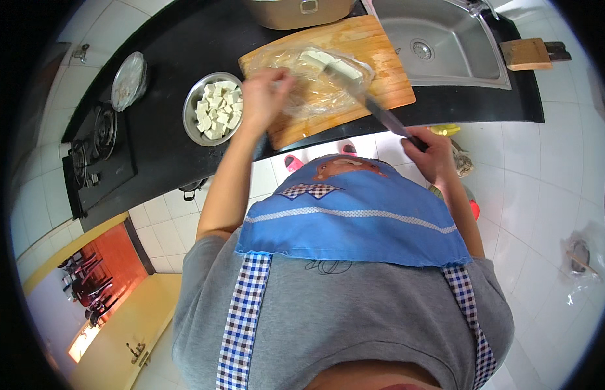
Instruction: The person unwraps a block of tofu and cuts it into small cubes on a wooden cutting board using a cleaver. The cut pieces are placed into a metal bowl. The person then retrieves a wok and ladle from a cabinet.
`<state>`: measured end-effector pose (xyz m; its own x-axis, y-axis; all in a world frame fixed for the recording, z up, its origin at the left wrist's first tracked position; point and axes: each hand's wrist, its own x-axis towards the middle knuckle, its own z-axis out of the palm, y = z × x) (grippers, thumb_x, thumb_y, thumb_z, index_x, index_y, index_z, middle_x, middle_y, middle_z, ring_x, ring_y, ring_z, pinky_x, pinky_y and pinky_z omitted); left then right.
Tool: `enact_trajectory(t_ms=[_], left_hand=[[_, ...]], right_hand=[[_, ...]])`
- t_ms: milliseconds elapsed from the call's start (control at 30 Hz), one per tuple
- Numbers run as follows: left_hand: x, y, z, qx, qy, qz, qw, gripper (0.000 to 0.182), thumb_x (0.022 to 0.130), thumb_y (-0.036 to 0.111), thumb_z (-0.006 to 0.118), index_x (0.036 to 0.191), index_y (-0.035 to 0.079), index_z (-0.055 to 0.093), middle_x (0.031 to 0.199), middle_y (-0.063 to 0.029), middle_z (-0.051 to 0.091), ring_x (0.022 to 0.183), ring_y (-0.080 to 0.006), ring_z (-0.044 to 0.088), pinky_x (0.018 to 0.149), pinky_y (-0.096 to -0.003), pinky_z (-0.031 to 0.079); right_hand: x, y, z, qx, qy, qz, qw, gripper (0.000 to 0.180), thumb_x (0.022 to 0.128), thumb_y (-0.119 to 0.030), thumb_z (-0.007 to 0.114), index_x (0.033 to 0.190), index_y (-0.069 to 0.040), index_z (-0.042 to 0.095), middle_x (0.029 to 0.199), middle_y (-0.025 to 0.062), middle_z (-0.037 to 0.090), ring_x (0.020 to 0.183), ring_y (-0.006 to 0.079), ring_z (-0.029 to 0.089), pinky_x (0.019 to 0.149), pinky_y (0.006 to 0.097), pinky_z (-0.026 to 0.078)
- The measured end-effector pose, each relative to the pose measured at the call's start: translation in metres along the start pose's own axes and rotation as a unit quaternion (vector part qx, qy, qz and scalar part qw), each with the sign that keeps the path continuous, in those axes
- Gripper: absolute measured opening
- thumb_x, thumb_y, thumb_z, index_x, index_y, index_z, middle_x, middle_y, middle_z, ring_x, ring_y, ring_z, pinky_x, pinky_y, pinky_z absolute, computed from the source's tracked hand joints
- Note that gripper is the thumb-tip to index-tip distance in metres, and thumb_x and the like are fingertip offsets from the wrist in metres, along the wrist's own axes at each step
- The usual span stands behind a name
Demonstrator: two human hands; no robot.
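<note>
My right hand [431,153] grips the dark handle of a kitchen knife [387,117]. Its blade slants up and left over a wooden cutting board [395,73], the blurred tip touching or just over a white block of tofu [348,68]. The tofu lies on crumpled clear plastic wrap [312,100] spread on the board. Over the board's left part hovers my left hand [266,95], blurred, thumb and fingers bent towards the wrap; whether they pinch anything is unclear. Just left of that hand, a metal bowl [189,117] holds many white tofu cubes [217,109].
Behind the board stands a metallic appliance [283,14]. A steel sink [448,44] is at the right, with a wooden block [526,53] past it. On the black counter's left are a plastic-covered dish [130,80] and a gas hob [105,131].
</note>
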<state>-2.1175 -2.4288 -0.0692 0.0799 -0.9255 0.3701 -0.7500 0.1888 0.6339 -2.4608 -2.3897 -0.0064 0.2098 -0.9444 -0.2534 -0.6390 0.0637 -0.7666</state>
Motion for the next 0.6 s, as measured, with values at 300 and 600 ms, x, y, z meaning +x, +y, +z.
enact_trajectory(t_ms=[300, 600], left_hand=[[0.042, 0.039, 0.121, -0.058, 0.076, -0.362, 0.927, 0.090, 0.069, 0.037, 0.078, 0.129, -0.009, 0.030, 0.118, -0.0342, 0.047, 0.106, -0.0445, 0.055, 0.091, -0.0410, 0.046], [0.064, 0.061, 0.125, 0.044, -0.011, -0.401, 0.915, 0.098, 0.069, 0.042, 0.078, 0.136, -0.007, 0.025, 0.133, -0.0347, 0.027, 0.113, -0.0466, 0.051, 0.098, -0.0409, 0.044]], right_hand=[[0.041, 0.028, 0.010, -0.003, 0.177, -0.094, 0.980, 0.047, 0.074, -0.022, 0.077, 0.114, -0.003, 0.061, 0.082, 0.0104, 0.065, 0.070, 0.0202, 0.062, 0.064, 0.0316, 0.049], [0.151, 0.013, 0.057, 0.090, 0.193, -0.093, 0.973, 0.071, 0.064, -0.032, 0.083, 0.119, 0.004, 0.057, 0.104, 0.0196, 0.067, 0.091, 0.0302, 0.066, 0.082, 0.0355, 0.051]])
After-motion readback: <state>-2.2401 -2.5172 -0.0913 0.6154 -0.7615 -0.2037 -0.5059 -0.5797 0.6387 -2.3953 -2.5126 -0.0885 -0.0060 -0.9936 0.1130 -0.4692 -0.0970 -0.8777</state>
